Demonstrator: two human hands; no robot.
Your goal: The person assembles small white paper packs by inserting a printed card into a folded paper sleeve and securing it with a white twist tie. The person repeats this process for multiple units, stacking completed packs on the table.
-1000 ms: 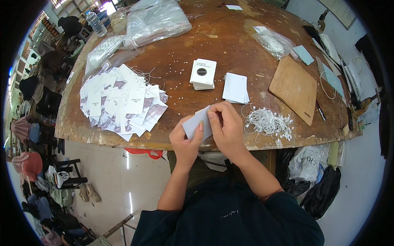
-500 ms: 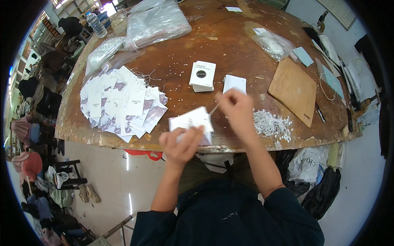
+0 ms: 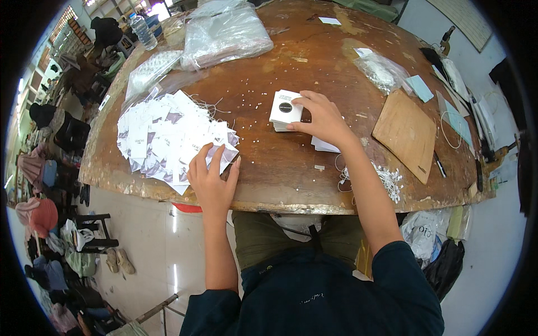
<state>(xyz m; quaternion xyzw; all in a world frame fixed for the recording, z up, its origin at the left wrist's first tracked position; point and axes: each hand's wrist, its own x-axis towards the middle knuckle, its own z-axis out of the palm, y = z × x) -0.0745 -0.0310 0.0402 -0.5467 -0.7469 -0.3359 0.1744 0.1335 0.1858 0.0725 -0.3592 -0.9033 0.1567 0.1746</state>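
My left hand (image 3: pixel 213 178) is open, fingers spread, at the right edge of a heap of white tags (image 3: pixel 159 143) with grey-purple patches and white strings. Nothing shows in its grip. To the right, my right hand (image 3: pixel 325 119) has its thumb and fingers around the right side of a stack of white cards (image 3: pixel 283 111), whose top card bears a black circle. A second stack of white cards (image 3: pixel 325 147) lies partly hidden under my right wrist. Beside my right forearm is a tangle of white string loops (image 3: pixel 388 182).
Clear plastic bags (image 3: pixel 224 36) and a water bottle (image 3: pixel 144 32) occupy the far left of the wooden table (image 3: pixel 269 185). Rightward lie a small plastic bag (image 3: pixel 382 71), a wooden board (image 3: pixel 407 137) and a pen (image 3: pixel 440 164). Small white bits dot the tabletop.
The tag held half a second ago has left my left hand, which has moved left to the heap. My right hand has gone up to the stack with the black circle.
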